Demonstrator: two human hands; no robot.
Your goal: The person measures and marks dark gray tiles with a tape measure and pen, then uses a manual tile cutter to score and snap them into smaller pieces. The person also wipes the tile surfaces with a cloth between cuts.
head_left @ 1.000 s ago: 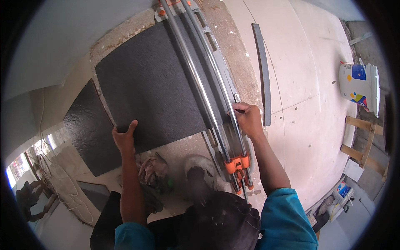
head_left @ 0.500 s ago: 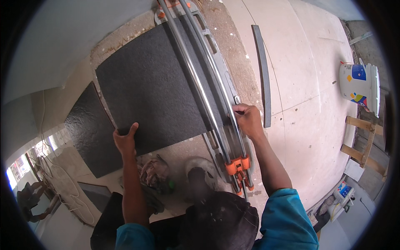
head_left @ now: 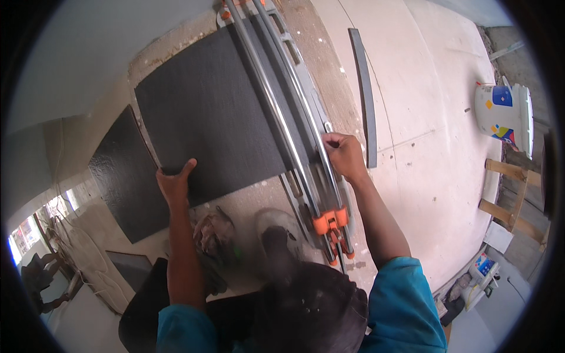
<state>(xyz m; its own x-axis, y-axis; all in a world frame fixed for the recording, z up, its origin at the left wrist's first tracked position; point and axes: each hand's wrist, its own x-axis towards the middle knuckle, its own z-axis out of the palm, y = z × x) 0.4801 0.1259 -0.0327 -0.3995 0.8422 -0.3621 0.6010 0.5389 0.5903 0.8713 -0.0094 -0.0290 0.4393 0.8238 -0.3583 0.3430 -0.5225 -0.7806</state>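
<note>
A large dark grey tile (head_left: pixel 206 100) lies on the bed of a manual tile cutter, its right part under two steel rails (head_left: pixel 272 105). My left hand (head_left: pixel 175 183) grips the tile's near left corner, thumb on top and fingers at the edge. Beside the right rail, my right hand (head_left: pixel 347 157) is closed with fingers curled; its fingertips are partly hidden, so what they hold cannot be made out. The cutter's orange carriage (head_left: pixel 331 222) sits at the near end of the rails, apart from both hands.
Another dark tile (head_left: pixel 126 170) lies to the left. A narrow dark strip (head_left: pixel 364 100) rests on the pale floor at the right, with a white bucket (head_left: pixel 502 112) and a wooden frame (head_left: pixel 518 194) farther right. A crumpled cloth (head_left: pixel 213 232) lies near me.
The whole view has shifted slightly. Both hands stay at about the same places by the tile and rail, with the right fingers curled a little differently. The carriage remains at the near end.
</note>
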